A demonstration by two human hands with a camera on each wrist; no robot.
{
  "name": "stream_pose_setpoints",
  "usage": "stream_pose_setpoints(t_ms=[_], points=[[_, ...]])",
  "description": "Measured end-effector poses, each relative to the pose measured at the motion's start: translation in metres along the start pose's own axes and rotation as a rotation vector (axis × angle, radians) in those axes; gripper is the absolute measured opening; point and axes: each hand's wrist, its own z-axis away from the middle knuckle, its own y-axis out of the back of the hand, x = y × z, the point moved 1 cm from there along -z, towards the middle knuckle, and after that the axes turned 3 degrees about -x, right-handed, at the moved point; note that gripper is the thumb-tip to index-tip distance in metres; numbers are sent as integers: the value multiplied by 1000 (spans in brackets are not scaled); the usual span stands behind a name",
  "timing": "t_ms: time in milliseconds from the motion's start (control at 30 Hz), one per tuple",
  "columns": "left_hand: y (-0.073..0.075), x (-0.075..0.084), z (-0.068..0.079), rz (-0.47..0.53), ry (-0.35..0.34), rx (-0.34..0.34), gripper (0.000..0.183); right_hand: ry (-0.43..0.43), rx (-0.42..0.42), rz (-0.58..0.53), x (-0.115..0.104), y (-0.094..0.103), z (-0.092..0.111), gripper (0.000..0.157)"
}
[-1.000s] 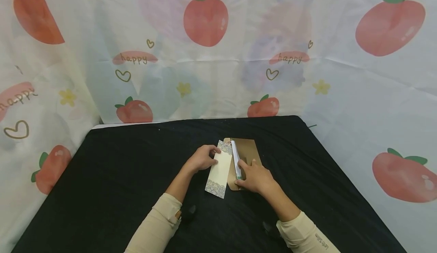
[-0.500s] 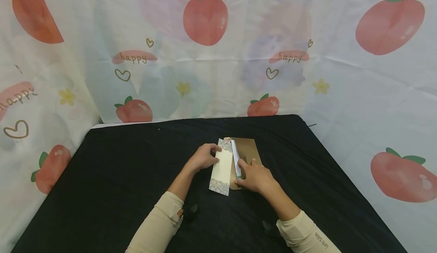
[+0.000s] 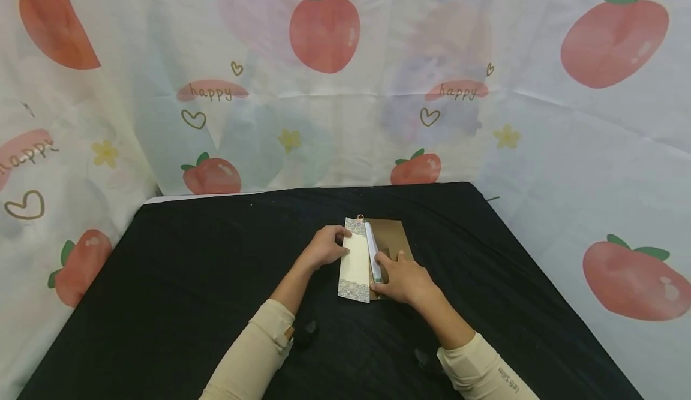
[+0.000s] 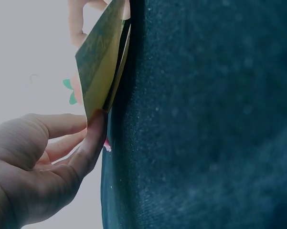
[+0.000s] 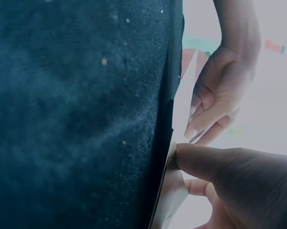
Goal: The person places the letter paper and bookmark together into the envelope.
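Observation:
My left hand (image 3: 324,247) pinches the left edge of a long cream card (image 3: 355,262) with grey lace-patterned ends. In the left wrist view, the card (image 4: 98,67) stands tilted between thumb and fingers. It overlaps the left part of a brown kraft-paper folder or booklet (image 3: 391,235) on the black cloth. A narrow white strip (image 3: 373,247) stands up along the folder's middle; whether it is pages or a flap I cannot tell. My right hand (image 3: 405,277) holds the folder's lower part and the strip, thumb near the bottom edge. A small loop (image 3: 360,217) shows at the card's top.
A black cloth (image 3: 216,280) covers the table. Behind and at both sides hangs a pale fabric backdrop (image 3: 335,130) printed with fruit, hearts and the word happy. Small dark objects lie by each forearm, too dim to identify.
The cream card has shifted right and turned more upright, now covering the folder's left part. The left hand moved slightly right with it. The right hand has stayed in place.

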Motion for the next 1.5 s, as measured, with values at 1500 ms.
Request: stream_pose_setpoints(t_ms=[1500], points=[[-16, 9, -3, 109, -7, 12, 44, 62, -57, -51, 7, 7, 2, 50]])
